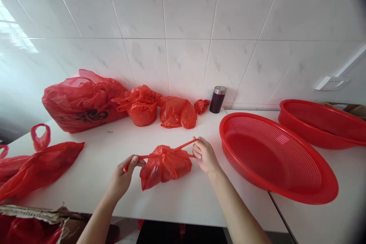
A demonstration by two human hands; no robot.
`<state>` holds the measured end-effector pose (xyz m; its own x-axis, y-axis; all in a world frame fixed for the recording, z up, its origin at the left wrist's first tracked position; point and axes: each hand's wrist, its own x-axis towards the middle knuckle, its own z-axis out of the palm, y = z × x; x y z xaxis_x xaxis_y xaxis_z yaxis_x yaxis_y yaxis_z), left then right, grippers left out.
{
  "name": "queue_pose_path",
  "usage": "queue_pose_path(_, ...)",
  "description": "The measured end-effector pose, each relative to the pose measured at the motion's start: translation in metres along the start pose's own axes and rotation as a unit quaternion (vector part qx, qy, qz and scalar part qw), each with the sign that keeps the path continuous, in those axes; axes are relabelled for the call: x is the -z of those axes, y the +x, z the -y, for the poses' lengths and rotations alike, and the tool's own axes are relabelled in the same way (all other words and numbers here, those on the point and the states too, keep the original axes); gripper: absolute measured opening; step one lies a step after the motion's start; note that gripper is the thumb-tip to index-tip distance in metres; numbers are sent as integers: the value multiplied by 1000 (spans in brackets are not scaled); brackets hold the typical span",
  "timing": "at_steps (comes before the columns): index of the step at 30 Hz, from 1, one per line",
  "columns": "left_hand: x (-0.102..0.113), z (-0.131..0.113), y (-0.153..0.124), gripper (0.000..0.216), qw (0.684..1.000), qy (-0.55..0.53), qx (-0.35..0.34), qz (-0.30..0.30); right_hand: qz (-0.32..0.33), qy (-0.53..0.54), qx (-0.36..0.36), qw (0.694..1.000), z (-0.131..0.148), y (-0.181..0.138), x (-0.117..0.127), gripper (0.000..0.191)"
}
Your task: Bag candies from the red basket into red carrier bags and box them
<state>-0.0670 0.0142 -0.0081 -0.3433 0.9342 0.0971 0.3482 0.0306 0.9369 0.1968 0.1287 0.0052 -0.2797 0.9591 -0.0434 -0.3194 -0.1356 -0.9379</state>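
A red plastic bag [167,167] lies on the white table, its top gathered into a knot with the handles pulled out to both sides. My left hand [126,173] is closed on one handle, stretched to the left of the knot. On the other side, my right hand [203,155] pinches the handle ends, drawn taut up and to the right. What the bag contains cannot be made out through the plastic.
Behind stand a large red bag [82,103], smaller tied bags [143,112] and a dark tumbler [217,101] by the tiled wall. Red baskets [251,156] are at right. More red bags [45,164] lie left, above a torn cardboard box [68,228].
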Motion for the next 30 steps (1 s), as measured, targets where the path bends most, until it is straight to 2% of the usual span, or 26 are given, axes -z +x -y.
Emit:
queue_pose_path(3,-1,4,2,43,999,18,-15,-27,-17,-103,35,994,3,4,3,42)
queue_pose_path(6,-11,6,2,47,997,26,-12,-70,-59,-238,107,964,9,7,12,38)
queue_pose_path(9,-33,0,-3,44,989,45,9,-137,-6,-248,89,965,9,4,11,20)
queue_pose_path(12,-59,-10,-6,38,985,64,2,-159,83,-256,51,962,-6,-4,0,44)
queue_pose_path(13,-66,-12,-4,36,985,79,-1,-156,92,-277,48,955,-14,-7,-5,50)
queue_pose_path(15,-74,-13,1,33,981,124,3,-148,73,-334,52,938,-28,-9,-12,50)
queue_pose_path(17,-76,-12,7,31,977,159,10,-140,50,-373,65,924,-35,-8,-15,43)
queue_pose_path(19,-71,-9,13,31,976,168,15,-136,64,-382,81,918,-34,-5,-14,42)
queue_pose_path(25,-51,2,15,38,973,178,20,-145,102,-327,96,935,-9,4,10,41)
queue_pose_path(30,-56,14,23,41,964,250,42,-79,115,-359,61,924,-8,5,17,28)
